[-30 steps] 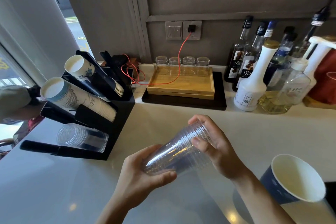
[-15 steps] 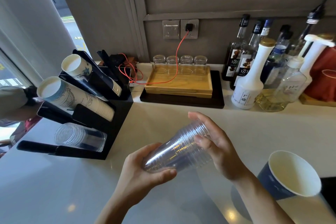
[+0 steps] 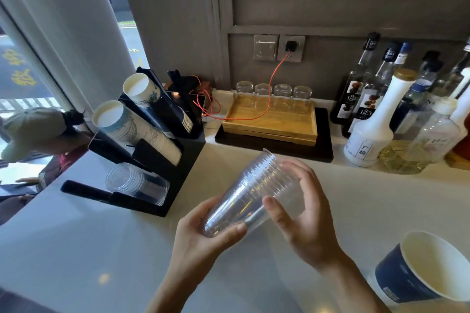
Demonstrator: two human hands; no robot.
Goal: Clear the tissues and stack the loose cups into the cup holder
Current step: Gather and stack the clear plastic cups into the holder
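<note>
Above a pale, glossy counter (image 3: 76,249), a person holds a nested stack of clear, ribbed plastic cups (image 3: 250,192) tilted, rims up and away. From the head camera, the left hand (image 3: 203,234) curls round the stack's narrow base, thumb across it; the right hand (image 3: 302,213) wraps the wider rim end — both grips closed on the stack, which spans the gap between the palms.

At left stands a black, slanted cup holder (image 3: 175,168): two rows of white paper cups (image 3: 142,134) lie in its upper slots, a short stack of clear cups (image 3: 137,183) in the lowest. Behind, four upturned glasses (image 3: 273,96) sit on a wooden tray (image 3: 272,123), a red cable (image 3: 269,89) trailing across it. Syrup bottles (image 3: 376,122) crowd the right; a blue paper cup (image 3: 422,269), white inside, stands at the near right corner.
</note>
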